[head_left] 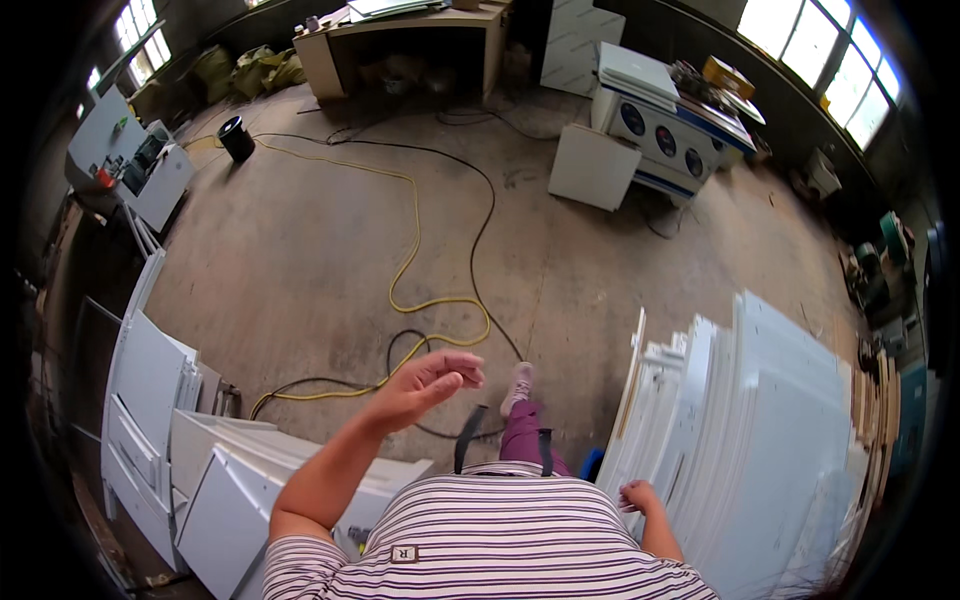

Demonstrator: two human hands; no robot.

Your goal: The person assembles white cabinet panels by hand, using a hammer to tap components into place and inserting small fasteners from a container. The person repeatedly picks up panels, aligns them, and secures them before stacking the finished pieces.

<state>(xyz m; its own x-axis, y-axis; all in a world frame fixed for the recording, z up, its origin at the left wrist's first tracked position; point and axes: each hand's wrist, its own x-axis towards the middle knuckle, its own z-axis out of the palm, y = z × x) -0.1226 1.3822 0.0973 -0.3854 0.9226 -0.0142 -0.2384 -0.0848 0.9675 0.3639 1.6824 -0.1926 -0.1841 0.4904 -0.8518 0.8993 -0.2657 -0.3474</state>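
My left hand (430,388) is raised in front of my body over the bare floor. Its fingers are loosely bent, the thumb stands apart from them, and nothing is in it. My right hand (637,495) hangs low at my side with slightly curled fingers and no object visible in it. Close beside it leans a stack of white panels (770,430); whether the fingers touch the nearest panel I cannot tell. One foot in a pale shoe (518,385) is stretched forward on the floor.
A yellow hose (415,230) and a dark cable (485,200) snake across the floor ahead. More white panels (145,390) lean at the left. A black bucket (236,140) stands far left, a wooden desk (400,45) at the back, a white cabinet (665,130) at the back right.
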